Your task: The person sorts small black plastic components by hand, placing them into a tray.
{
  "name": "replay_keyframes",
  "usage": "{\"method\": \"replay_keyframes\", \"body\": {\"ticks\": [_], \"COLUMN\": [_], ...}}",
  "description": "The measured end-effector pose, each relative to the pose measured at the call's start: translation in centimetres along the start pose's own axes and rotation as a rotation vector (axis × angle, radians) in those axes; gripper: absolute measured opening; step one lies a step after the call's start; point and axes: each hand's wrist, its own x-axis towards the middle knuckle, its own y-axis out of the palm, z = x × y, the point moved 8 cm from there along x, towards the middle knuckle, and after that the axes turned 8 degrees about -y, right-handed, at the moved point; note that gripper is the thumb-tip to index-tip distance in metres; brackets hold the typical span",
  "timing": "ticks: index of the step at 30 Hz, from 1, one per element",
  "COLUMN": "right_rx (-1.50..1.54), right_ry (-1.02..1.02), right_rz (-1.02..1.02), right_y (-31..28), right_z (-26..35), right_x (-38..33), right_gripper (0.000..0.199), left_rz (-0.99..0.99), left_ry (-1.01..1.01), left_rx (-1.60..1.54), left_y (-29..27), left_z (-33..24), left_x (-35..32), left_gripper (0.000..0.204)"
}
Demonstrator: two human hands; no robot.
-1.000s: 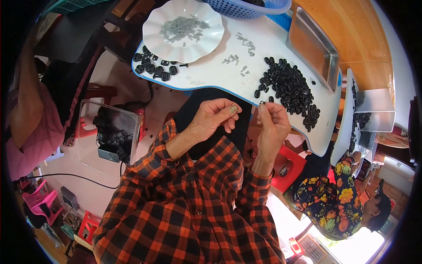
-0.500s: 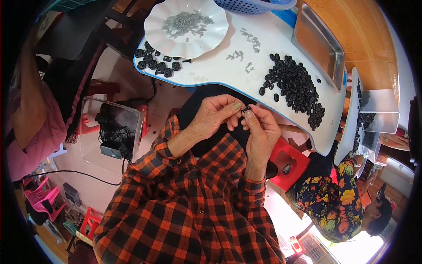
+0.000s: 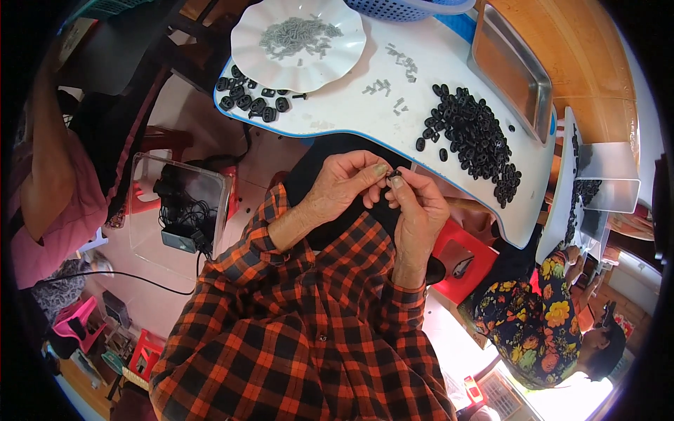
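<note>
1. One small black part is grasped by the right hand, pinched between thumb and index finger. It is held above the dark-trousered lap, just off the near edge of the table. Its pointing and long axis cannot be told, as it is mostly covered by fingertips.
2. The left hand is brought up against the right, thumb and index finger drawn together beside the part; what is pinched there cannot be told.
3. Both wrists are covered by orange-and-black checked sleeves.
4. On the white, blue-edged table, one heap of black oval pieces is spread at the right, too many to be counted, long axes turned in mixed directions. Two ovals are set apart at its left, long axes running roughly away from the body; one is set apart at its right.
5. Three loose clusters of short translucent sticks are scattered left of the heap.
6. One white scalloped plate is topped by a grey stick pile; about ten chunkier black pieces are gathered beside it.
7. One rectangular metal tray and one blue perforated basket are placed farthest out.
</note>
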Motion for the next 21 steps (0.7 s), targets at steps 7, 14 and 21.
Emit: {"method": "replay_keyframes", "body": {"ticks": [7,14,21], "right_rx": [0.020,-0.012,-0.027], "right_ry": [-0.005,-0.019,-0.020], "right_rz": [0.005,-0.006,-0.007], "right_y": [0.01,0.04,0.08], "right_z": [-0.12,0.17,0.11], "right_x": [-0.19,-0.45,-0.47], "right_gripper": [0.014,0.014,0.012], "left_rz": [0.000,-0.015,-0.021], "left_ry": [0.011,0.018,0.041], "left_rx": [0.068,0.094,0.140], "left_y": [0.03,0.06,0.14], "left_z": [-0.25,-0.38,-0.65], "left_x": [-0.24,-0.30,-0.44], "left_gripper": [0.019,0.020,0.019]}}
